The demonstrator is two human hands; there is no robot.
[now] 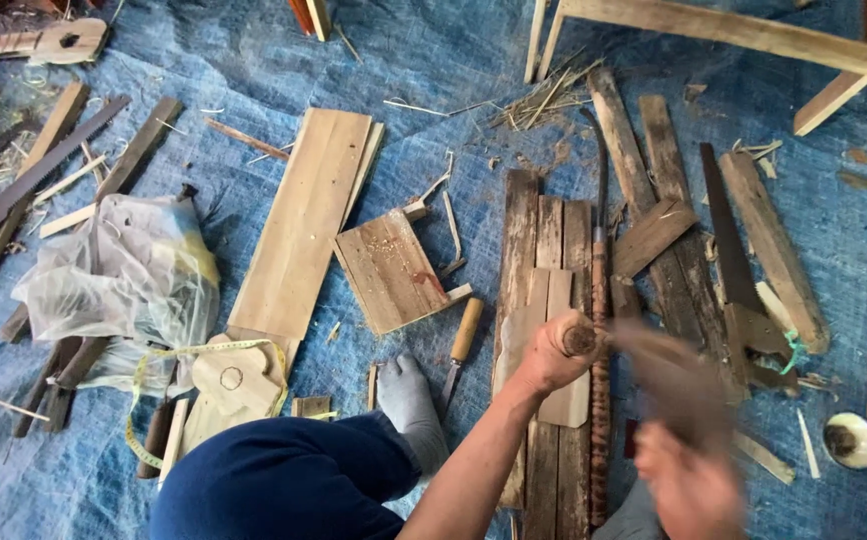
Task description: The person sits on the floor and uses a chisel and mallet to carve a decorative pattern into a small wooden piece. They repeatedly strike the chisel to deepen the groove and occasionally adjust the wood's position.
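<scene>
Left hand (553,352) grip closed on wooden rod (581,340) — right hand (688,480) blurred, grip unclear; crumpled plastic bag (123,270) far left.

Soft even daylight; the right hand (691,490) is motion-blurred.

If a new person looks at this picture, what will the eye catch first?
First, the left hand gripping a round wooden handle over dark planks, while the right hand is a blur at the lower right. Next, the pale board in the middle of the blue tarp, and a handsaw at right.
</scene>
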